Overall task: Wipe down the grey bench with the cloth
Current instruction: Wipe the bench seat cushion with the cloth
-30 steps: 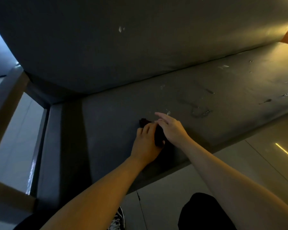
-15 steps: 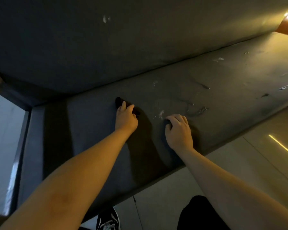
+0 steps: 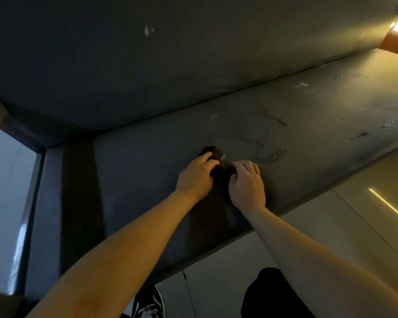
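Wiping is in hand: the dark cloth [image 3: 209, 149] is held to the grey bench [image 3: 133, 180] under the left hand [image 3: 197, 174], fingers curled over it. The right hand [image 3: 247, 183] is curled just beside it, though whether it grips the cloth cannot be told. The smears [image 3: 271, 154] beyond the right hand are probably to be wiped next, with firm pressure.
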A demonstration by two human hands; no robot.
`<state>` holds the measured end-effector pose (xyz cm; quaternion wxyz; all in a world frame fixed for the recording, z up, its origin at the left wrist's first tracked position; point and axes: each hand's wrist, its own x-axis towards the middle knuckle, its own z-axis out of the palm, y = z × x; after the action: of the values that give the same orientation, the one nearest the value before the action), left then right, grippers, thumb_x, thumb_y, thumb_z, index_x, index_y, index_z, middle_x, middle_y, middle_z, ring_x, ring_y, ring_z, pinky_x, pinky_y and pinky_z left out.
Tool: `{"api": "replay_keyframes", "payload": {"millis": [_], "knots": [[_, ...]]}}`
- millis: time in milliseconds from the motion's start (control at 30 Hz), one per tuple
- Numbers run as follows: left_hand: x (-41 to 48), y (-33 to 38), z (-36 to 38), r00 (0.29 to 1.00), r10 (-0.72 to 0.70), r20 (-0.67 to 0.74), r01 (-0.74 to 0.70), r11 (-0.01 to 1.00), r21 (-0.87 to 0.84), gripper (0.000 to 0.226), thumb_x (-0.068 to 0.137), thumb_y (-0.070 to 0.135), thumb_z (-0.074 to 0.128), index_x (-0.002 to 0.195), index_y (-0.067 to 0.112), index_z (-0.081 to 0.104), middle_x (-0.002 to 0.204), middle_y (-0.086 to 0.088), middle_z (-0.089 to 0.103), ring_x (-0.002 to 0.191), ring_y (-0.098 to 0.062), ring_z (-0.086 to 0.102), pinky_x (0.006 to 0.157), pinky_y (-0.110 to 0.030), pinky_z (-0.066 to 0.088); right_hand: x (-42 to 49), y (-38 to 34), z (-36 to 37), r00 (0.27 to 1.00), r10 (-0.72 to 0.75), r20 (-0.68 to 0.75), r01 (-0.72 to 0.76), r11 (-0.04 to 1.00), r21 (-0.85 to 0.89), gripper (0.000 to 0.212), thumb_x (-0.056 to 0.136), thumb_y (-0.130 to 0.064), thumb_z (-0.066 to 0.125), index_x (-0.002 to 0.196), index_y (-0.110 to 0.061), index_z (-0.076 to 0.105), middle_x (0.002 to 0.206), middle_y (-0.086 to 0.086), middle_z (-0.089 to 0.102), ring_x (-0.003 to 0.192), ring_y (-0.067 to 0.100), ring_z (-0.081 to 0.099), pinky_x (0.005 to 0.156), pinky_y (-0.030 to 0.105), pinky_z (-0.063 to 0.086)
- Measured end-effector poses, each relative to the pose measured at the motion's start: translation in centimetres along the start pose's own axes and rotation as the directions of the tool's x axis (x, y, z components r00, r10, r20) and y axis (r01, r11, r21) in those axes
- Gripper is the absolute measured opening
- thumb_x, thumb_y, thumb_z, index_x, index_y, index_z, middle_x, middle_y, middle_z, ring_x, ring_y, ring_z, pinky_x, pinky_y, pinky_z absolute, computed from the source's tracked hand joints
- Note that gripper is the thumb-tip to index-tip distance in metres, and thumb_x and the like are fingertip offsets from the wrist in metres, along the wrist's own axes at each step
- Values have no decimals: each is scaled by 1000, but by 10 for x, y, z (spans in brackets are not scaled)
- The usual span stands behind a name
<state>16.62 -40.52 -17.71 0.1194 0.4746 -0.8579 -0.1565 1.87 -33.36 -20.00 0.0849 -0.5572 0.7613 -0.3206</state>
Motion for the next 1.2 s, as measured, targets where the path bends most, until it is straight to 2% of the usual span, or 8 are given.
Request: {"api": "replay_keyframes", "payload": {"millis": [233,400,600,733,833,933,1033,1200], "knots": [[38,-43,-11,943,-320,-92,304,941,-150,57,102,14,50,156,22,35,167,-6,20,150,-27,27,119,-39,30,1,1,4,998,13,-65,-11,999,33,36,102,-17,52,136,-14,60,137,0,57,133,16,45,112,33,40],[48,12,15,998,-63,20,66,978,-200,56,100,8,46,153,25,40,164,-4,28,151,-22,27,121,-39,29,5,4,3,980,114,-163,-89,984,156,39,98,-1,53,136,-6,60,135,7,60,133,20,49,113,30,36],[20,29,20,980,168,107,-144,969,-201,48,100,19,52,146,27,52,156,3,44,142,-17,41,116,-38,38,7,7,-2,962,230,-146,-179,938,295,39,98,1,49,134,-5,61,134,7,58,130,23,50,113,36,41],[-17,31,20,959,277,58,-258,940,-224,41,96,14,58,135,24,64,141,6,58,124,-13,56,101,-33,51,-6,5,-7,978,154,-140,-128,976,179,41,98,0,47,137,-6,58,137,9,56,132,26,45,112,36,39],[-17,32,17,951,297,81,-284,948,-143,45,99,15,51,142,28,57,150,8,50,134,-13,48,105,-35,48,-20,6,-7,986,100,-132,-90,993,79,41,100,-3,47,139,-5,56,137,10,56,134,28,43,110,36,39],[-7,22,12,971,228,68,-225,973,-40,47,104,13,42,147,29,50,161,8,34,150,-13,28,119,-39,34,-24,10,-7,987,90,-133,-84,995,50,40,100,-6,50,139,-4,57,137,9,58,136,27,42,111,34,38],[5,-2,4,999,48,-8,-48,999,17,51,103,9,39,151,26,45,167,4,22,155,-16,14,124,-38,22,-24,11,-5,987,91,-131,-84,995,59,38,99,-7,53,137,-7,60,136,4,60,135,22,43,111,32,38],[17,-18,1,977,-202,-62,197,978,-74,53,103,15,45,154,26,39,167,-1,21,154,-20,16,122,-40,28,-22,11,-4,983,78,-165,-65,994,83,35,98,-5,56,131,-11,65,129,1,64,129,19,51,109,32,41]]}}
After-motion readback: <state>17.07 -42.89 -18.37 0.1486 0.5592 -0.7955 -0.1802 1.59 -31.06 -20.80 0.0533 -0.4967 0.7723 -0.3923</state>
